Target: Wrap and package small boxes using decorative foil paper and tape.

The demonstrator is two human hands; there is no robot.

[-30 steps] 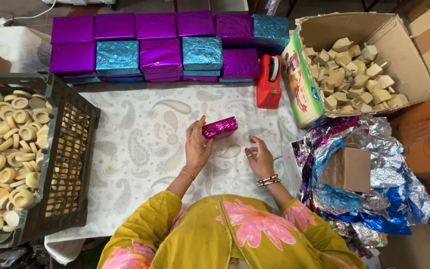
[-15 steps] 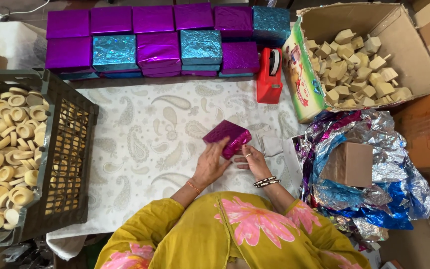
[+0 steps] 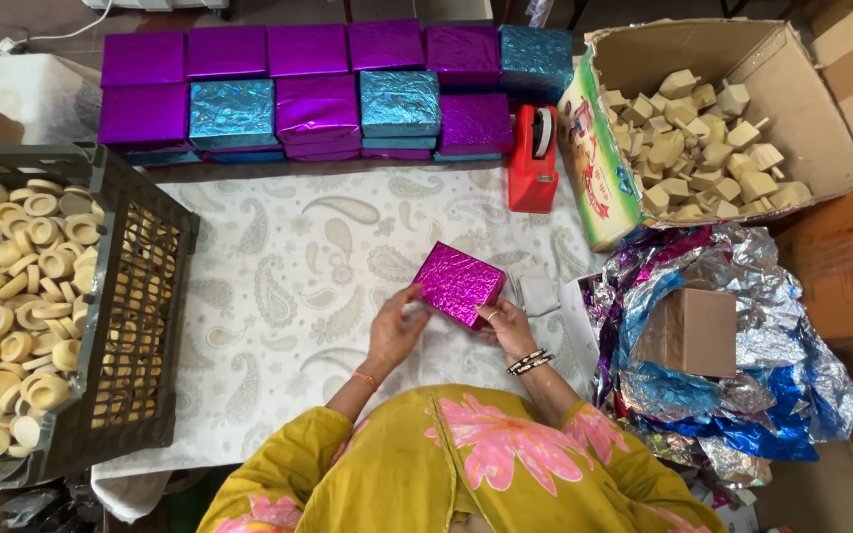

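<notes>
Magenta foil-wrapped box (image 3: 459, 283) held between both hands above near edge of patterned cloth (image 3: 278, 286), tilted, broad face up. Left hand (image 3: 397, 326) clamped on box's lower-left edge, fingers curled. Right hand (image 3: 507, 326) clamped on lower-right corner, ring on finger, bangles at wrist. Foil crinkled, glossy. Far edge: rows of wrapped boxes (image 3: 328, 84), purple and teal. Red tape dispenser (image 3: 533, 158) beside them. Right: cardboard box (image 3: 802, 89) of tan blocks; loose foil sheets (image 3: 742, 375). Left: dark crate (image 3: 140, 296) of pale round pieces.

One tape dispenser (image 3: 533, 158), one crate (image 3: 140, 326), two hands, three blue-wrapped boxes (image 3: 232, 114).
</notes>
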